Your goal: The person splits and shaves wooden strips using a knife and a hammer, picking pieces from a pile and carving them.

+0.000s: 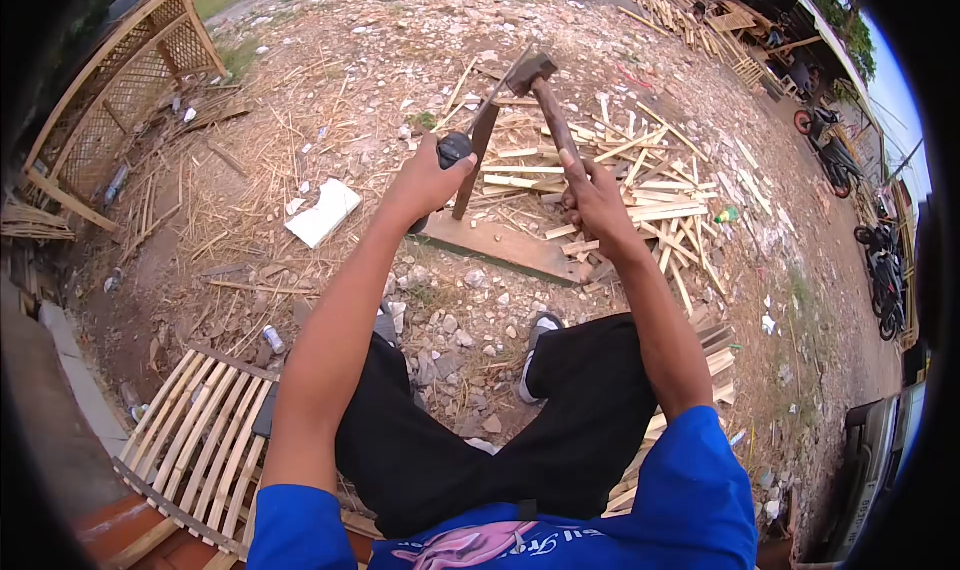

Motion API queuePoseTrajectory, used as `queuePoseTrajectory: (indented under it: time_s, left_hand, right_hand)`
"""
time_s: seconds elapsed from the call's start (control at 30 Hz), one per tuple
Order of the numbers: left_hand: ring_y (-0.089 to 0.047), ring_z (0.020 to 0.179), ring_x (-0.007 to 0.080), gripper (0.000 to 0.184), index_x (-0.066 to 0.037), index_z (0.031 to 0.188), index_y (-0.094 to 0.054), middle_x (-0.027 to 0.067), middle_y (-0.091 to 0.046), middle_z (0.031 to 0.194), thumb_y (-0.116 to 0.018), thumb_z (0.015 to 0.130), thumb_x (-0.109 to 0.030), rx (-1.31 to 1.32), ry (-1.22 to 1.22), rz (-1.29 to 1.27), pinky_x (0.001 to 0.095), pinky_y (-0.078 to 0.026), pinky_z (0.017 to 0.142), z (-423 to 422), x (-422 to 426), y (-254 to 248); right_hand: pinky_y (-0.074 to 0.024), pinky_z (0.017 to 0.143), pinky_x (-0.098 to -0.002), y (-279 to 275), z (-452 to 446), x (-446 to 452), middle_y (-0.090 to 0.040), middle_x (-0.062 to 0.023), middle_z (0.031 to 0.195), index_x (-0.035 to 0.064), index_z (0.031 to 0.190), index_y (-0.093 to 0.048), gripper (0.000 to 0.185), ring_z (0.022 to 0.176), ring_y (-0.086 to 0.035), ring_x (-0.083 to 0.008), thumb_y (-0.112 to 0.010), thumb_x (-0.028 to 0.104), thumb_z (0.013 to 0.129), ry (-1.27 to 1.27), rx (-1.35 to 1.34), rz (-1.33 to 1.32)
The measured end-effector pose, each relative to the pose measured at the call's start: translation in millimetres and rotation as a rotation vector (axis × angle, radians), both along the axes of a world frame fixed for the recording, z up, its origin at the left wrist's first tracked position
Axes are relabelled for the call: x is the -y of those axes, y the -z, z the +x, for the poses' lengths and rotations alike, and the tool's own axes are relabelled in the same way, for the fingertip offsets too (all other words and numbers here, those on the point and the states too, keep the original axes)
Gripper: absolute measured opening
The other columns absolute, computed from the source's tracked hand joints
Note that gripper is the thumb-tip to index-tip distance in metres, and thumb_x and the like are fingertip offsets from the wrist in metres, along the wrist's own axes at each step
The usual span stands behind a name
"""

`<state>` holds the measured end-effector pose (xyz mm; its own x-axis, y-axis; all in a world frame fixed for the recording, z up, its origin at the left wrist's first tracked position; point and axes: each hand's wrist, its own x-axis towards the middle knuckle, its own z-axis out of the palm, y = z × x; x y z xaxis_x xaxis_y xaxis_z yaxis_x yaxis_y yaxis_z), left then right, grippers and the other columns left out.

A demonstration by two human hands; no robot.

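Observation:
My left hand [432, 182] is closed round the black handle of a machete [488, 112], whose narrow blade points up and away. A flat brown piece of wood [478, 160] stands upright, slightly tilted, with its top at the blade. Its foot rests on a low wooden board [500, 247] on the ground. My right hand [597, 205] grips the wooden handle of a hammer [556, 120]. The dark hammer head is raised close to the blade's far end; whether they touch, I cannot tell.
Beyond the board lies a pile of split wood strips [650, 195]. A slatted wooden piece [205, 430] is at lower left, and a white scrap [323, 213] lies on the stony ground. Lattice panels [125, 100] stand at left; motorcycles [882, 270] are parked at right.

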<state>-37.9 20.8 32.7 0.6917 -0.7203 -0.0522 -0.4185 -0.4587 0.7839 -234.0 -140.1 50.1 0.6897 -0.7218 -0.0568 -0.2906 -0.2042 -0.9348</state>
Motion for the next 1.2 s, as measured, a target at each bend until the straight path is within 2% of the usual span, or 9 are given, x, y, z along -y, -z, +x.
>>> queuePoseTrajectory:
  time_s: [0.17,0.33,0.4,0.5,0.57,0.63,0.7,0.87,1.2]
  left_hand:
    - [-0.064,0.104,0.0401,0.065,0.001,0.125,-0.046,0.0276,-0.065,0.109,-0.062,0.086,-0.048,-0.044,-0.034,0.0,0.0433,-0.049,0.089,1.3,0.2,-4.3]
    - [-0.066,0.096,0.0357,0.074,0.002,0.135,-0.04,0.0242,-0.065,0.106,-0.062,0.086,-0.049,0.022,-0.008,0.01,0.042,-0.05,0.085,-3.1,4.1,-10.0]
    - [-0.067,0.092,0.0338,0.076,0.001,0.139,-0.038,0.0223,-0.065,0.105,-0.062,0.087,-0.048,0.014,0.016,0.023,0.0409,-0.051,0.082,-3.5,7.8,-9.4]
    - [-0.064,0.103,0.0407,0.062,0.001,0.123,-0.047,0.0262,-0.065,0.106,-0.062,0.086,-0.047,0.022,-0.028,-0.033,0.046,-0.049,0.088,-8.0,11.9,-4.5]
    - [-0.066,0.095,0.0363,0.063,0.0,0.127,-0.045,0.024,-0.066,0.104,-0.062,0.087,-0.046,-0.02,-0.014,-0.002,0.0431,-0.051,0.082,-9.8,12.1,-8.8]
    - [-0.068,0.085,0.0288,0.072,0.0,0.138,-0.039,0.0212,-0.065,0.107,-0.063,0.087,-0.046,-0.021,0.002,0.039,0.0369,-0.053,0.074,-10.7,9.0,-11.6]
    - [-0.068,0.086,0.0297,0.07,0.001,0.135,-0.041,0.0219,-0.065,0.105,-0.062,0.088,-0.045,-0.034,0.015,0.015,0.0373,-0.053,0.075,-11.0,7.3,-5.1]
    - [-0.067,0.091,0.0327,0.067,0.002,0.131,-0.043,0.0231,-0.065,0.105,-0.061,0.088,-0.047,-0.066,0.026,0.06,0.0409,-0.05,0.081,-20.1,2.3,-17.1]
    - [-0.066,0.099,0.0366,0.063,0.002,0.127,-0.045,0.0256,-0.065,0.106,-0.062,0.088,-0.045,-0.015,-0.034,0.014,0.0423,-0.049,0.086,-12.6,-6.1,-11.8]
  right_hand:
    - [-0.0393,0.052,-0.0305,-16.9,-6.1,-0.2,-0.05,-0.0014,0.065,-0.0006,0.102,-0.058,0.054,0.057,-0.048,-0.0101,-0.05,0.053,0.097,0.016,0.068,-0.283]
    - [-0.0431,0.063,-0.0494,-3.0,2.6,-0.5,-0.06,-0.0263,0.071,0.0008,0.105,-0.056,0.037,0.07,-0.061,-0.0444,-0.053,0.037,0.097,-0.005,-0.098,-0.636]
    - [-0.043,0.063,-0.0502,-1.4,3.2,-1.6,-0.06,-0.0264,0.071,0.0004,0.103,-0.056,0.037,0.07,-0.061,-0.0448,-0.054,0.037,0.097,-0.051,-0.096,-0.661]
    - [-0.0433,0.061,-0.0493,-21.3,6.2,-5.2,-0.06,-0.0247,0.068,-0.0001,0.102,-0.055,0.039,0.068,-0.061,-0.0444,-0.053,0.038,0.098,-0.044,-0.126,-0.655]
    - [-0.0435,0.058,-0.0457,-30.0,8.3,-7.5,-0.059,-0.0211,0.064,0.0,0.105,-0.056,0.041,0.063,-0.062,-0.0387,-0.052,0.04,0.098,-0.003,-0.043,-0.68]
    - [-0.0391,0.052,-0.0379,-43.6,10.1,-14.5,-0.052,-0.0119,0.061,-0.0017,0.098,-0.054,0.045,0.054,-0.053,-0.0198,-0.052,0.043,0.099,0.047,0.086,-0.58]
    - [-0.0374,0.051,-0.0376,-25.2,13.8,-2.9,-0.052,-0.0106,0.062,-0.0021,0.093,-0.052,0.047,0.053,-0.049,-0.0191,-0.051,0.044,0.099,0.074,0.241,-0.612]
    - [-0.0425,0.062,-0.0527,16.0,1.2,16.0,-0.06,-0.0272,0.069,0.0011,0.097,-0.054,0.039,0.071,-0.061,-0.0478,-0.052,0.04,0.097,-0.011,-0.2,-0.672]
    - [-0.0428,0.063,-0.0488,13.2,10.4,1.0,-0.061,-0.025,0.072,0.0,0.098,-0.055,0.041,0.07,-0.061,-0.0434,-0.051,0.041,0.098,0.047,-0.071,-0.551]
